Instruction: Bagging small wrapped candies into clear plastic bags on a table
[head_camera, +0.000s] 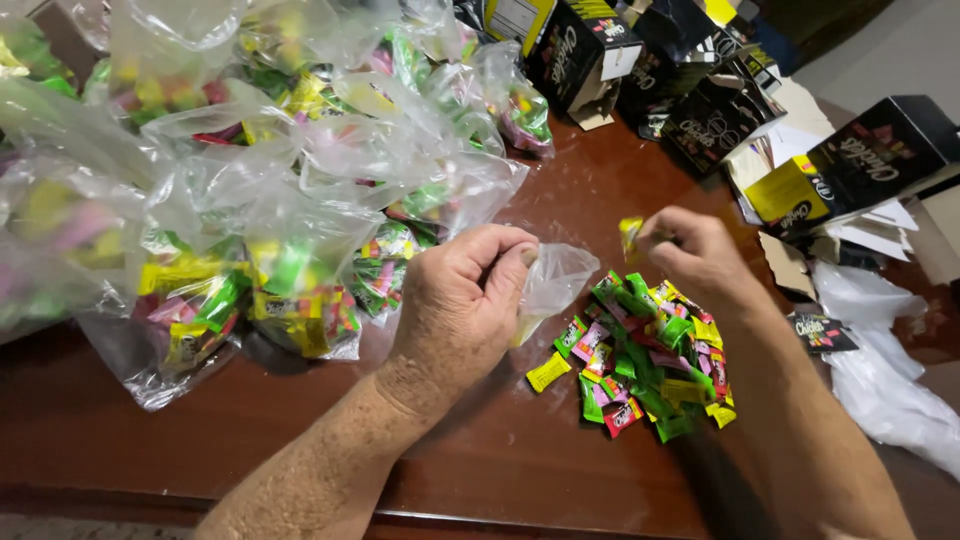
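— What is the left hand (462, 305) gripping there?

— It is pinching the mouth of a small clear plastic bag (552, 283), thumb and fingers closed on the film. The bag is hanging just above the dark brown wooden table (120, 430), its body bulging toward the right, with something yellowish showing at its lower end.

— And the right hand (695, 253)?

— It is closing its fingertips on one small yellow-wrapped candy (630, 235), holding it in the air near the bag's opening and just above the loose pile of green, yellow, pink and red wrapped candies (645, 365) lying on the table under that wrist.

— What is sitting around them, looking down from the head view?

— To the left, a big heap of filled clear plastic bags of the same candies (270, 180) is covering the table's far left part, touching one another. At the back and right, opened black-and-yellow cardboard boxes (850, 160) are lying tipped over, and empty white plastic bags (885, 380) are trailing along the right edge.
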